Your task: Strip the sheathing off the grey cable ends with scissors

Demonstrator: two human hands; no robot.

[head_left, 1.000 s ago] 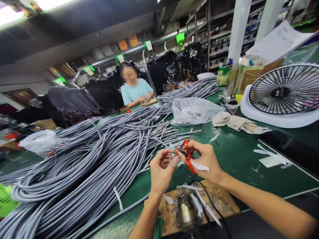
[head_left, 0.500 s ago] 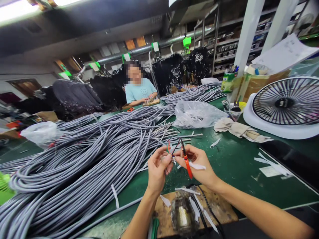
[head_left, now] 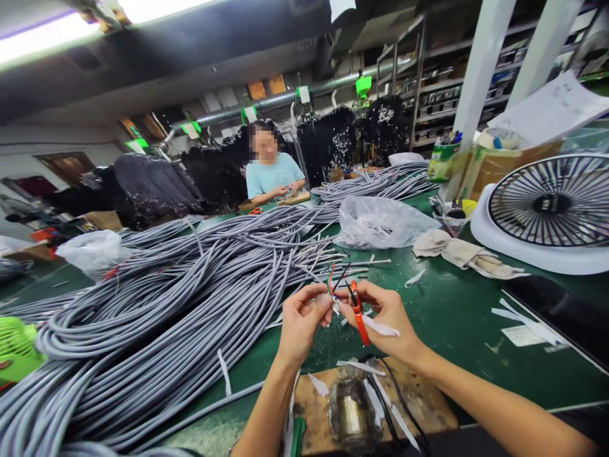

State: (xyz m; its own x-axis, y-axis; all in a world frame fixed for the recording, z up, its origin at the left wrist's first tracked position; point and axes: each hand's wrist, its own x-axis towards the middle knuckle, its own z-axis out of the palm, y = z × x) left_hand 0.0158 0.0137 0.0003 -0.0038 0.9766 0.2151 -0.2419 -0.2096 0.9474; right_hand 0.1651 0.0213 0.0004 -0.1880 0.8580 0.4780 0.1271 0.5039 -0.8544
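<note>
Between thumb and fingers, my left hand [head_left: 307, 317] pinches the stripped end of a grey cable. Thin coloured wires [head_left: 333, 279], red, green and dark ones among them, fan upward from that end. Close beside it, my right hand [head_left: 383, 311] is closed around red-handled cutters [head_left: 359, 311], their dark jaws pointing up near the wires. The right fingertips reach toward the cable end; whether they touch it I cannot tell. A strip of white paper [head_left: 380, 327] lies against the right hand. Below both hands, a wooden board [head_left: 423, 406] carries a brass-coloured metal block [head_left: 354, 412].
A big heap of grey cables [head_left: 190, 304] covers the left of the green table [head_left: 442, 330]. A clear plastic bag [head_left: 380, 222], cloth gloves [head_left: 461, 254], a fan [head_left: 547, 209] and a black flat panel [head_left: 561, 311] lie rightward. A co-worker [head_left: 273, 171] sits opposite.
The camera view has shifted slightly. The wires now stand more upright and spread above my left fingers, and the cutters' jaws have come away from the dark wire.
</note>
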